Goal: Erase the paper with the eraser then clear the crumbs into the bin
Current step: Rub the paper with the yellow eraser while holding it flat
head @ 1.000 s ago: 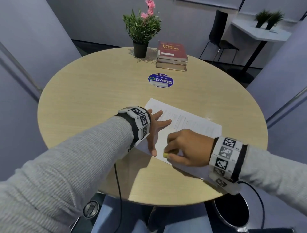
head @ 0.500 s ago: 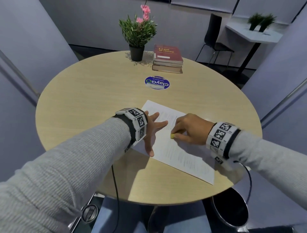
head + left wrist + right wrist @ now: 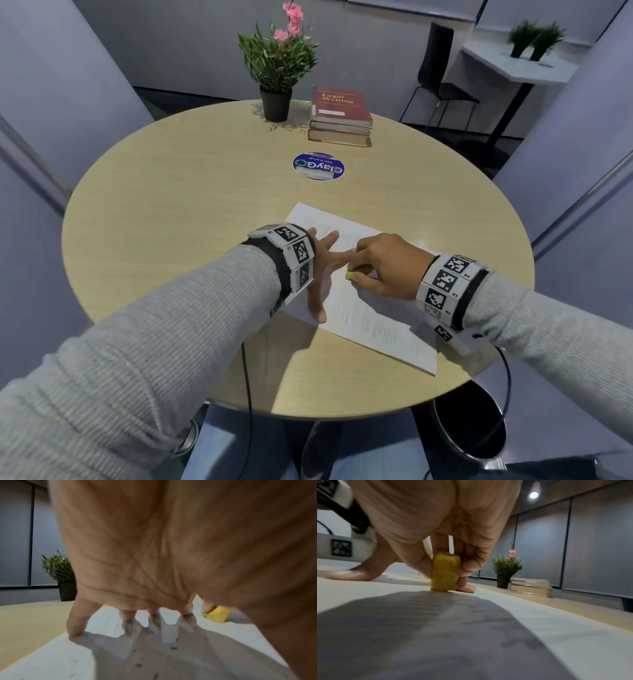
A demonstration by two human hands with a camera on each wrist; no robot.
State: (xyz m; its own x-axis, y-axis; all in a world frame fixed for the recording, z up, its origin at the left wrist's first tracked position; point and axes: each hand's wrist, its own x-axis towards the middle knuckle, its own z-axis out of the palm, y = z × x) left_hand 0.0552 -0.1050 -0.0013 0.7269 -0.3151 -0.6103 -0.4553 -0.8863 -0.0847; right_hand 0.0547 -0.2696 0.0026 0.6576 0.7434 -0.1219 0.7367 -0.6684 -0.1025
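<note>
While the left hand [image 3: 320, 270] presses flat, fingers spread, on the paper [image 3: 373, 318], the right hand's [image 3: 387, 265] grip pinches the eraser [image 3: 444, 573] upright against it.

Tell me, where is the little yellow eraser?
The small yellow eraser stands on the white paper sheet, pinched by the right hand, beside the left hand.

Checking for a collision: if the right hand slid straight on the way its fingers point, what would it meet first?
Probably the left hand, fingers spread flat on the paper right beside the eraser.
</note>
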